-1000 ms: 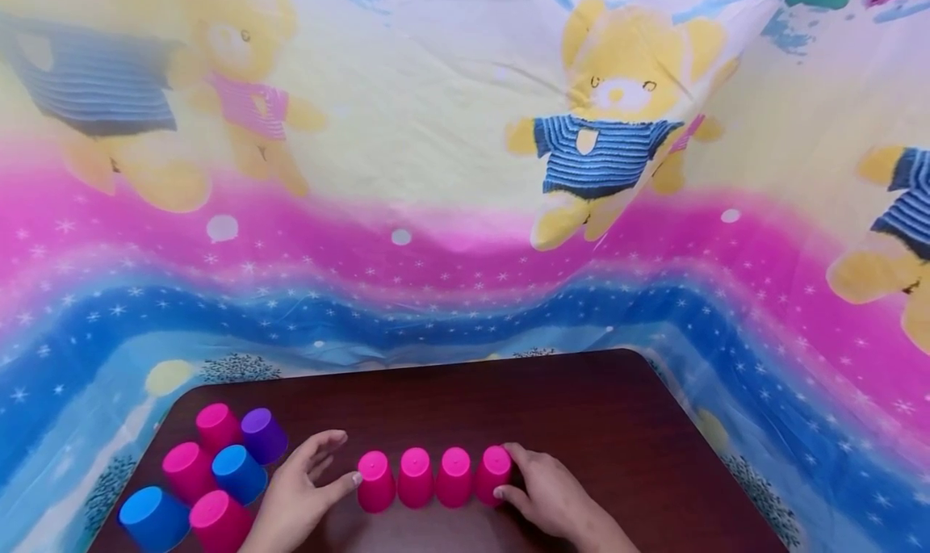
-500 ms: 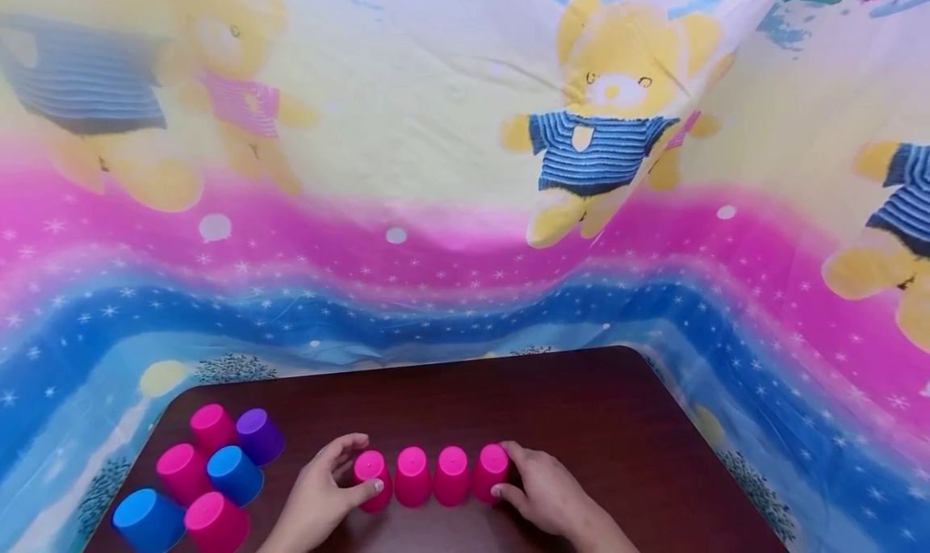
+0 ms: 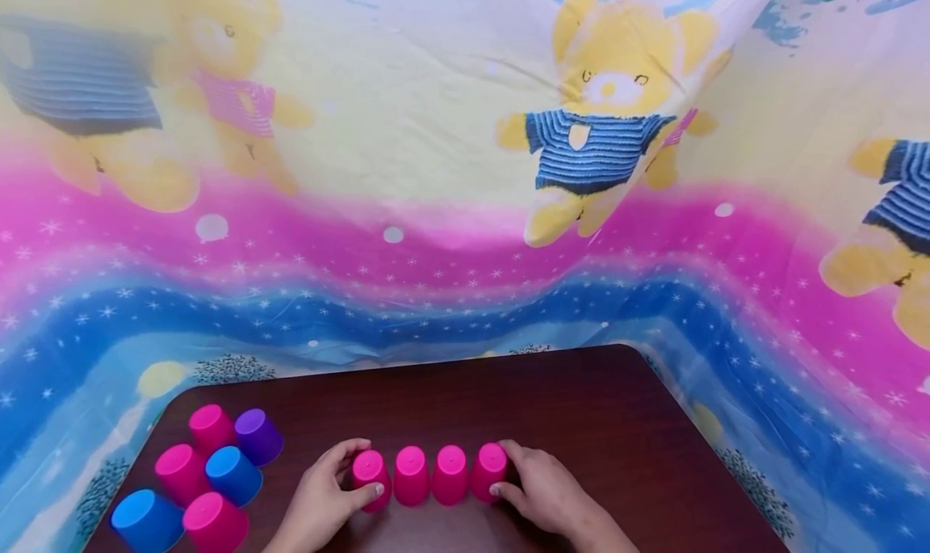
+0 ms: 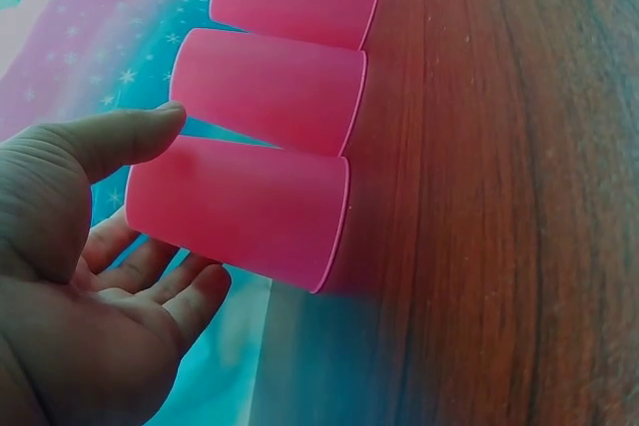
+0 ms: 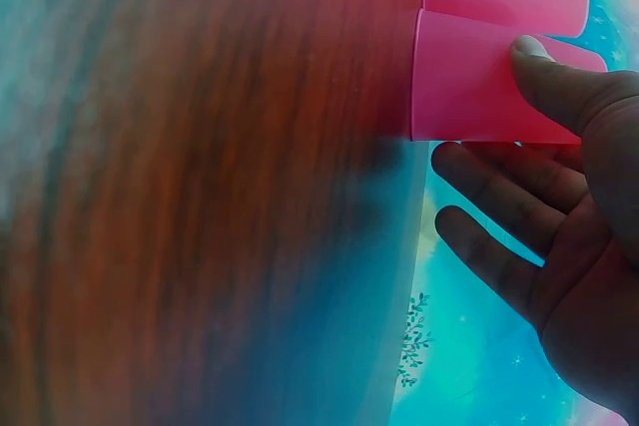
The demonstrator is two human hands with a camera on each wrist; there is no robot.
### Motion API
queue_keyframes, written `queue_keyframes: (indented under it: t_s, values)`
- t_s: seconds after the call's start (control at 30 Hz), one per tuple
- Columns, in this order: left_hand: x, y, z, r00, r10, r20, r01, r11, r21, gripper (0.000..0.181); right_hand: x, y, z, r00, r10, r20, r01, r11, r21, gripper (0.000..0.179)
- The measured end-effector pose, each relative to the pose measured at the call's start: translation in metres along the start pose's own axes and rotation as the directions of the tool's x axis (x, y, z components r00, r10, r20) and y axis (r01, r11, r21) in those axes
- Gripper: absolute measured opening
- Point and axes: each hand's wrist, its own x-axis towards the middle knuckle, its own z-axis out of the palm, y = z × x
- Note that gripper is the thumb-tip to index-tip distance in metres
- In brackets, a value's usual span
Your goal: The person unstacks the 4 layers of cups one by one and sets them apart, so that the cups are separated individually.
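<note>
Several pink plastic cups stand upside down in a row near the table's front. My left hand (image 3: 327, 492) grips the leftmost pink cup (image 3: 369, 482), thumb on its near side and fingers behind. At the other end my right hand (image 3: 545, 488) holds the rightmost pink cup (image 3: 489, 474) between thumb and fingers. Between them stand two more pink cups, the left one (image 3: 412, 479) and the right one (image 3: 450, 477), untouched. The left wrist view shows the thumb against the upper part of the gripped cup (image 4: 240, 212). In the right wrist view some fingers spread beside the held cup (image 5: 479, 87).
On the table's left side stands a group of upturned cups: pink ones (image 3: 215, 525), two blue ones (image 3: 148, 522) and a purple one (image 3: 258, 437). The dark wooden table (image 3: 625, 424) meets a hanging cloth (image 3: 436, 238) printed with bears behind it.
My left hand has moved right and closed around the leftmost pink cup. The right hand keeps its hold on the rightmost cup. The view has shifted slightly.
</note>
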Motion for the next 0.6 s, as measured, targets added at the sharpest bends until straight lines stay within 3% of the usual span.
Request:
queue_keyframes:
  t_s: [0.6]
  values:
    - [0.0025, -0.005, -0.0003, 0.999, -0.029, 0.02, 0.028, 0.999, 0.027, 0.067, 0.0001, 0.0003, 0.0008, 1.0, 0.004, 0.003, -0.004, 1.0, 0.003, 0.05]
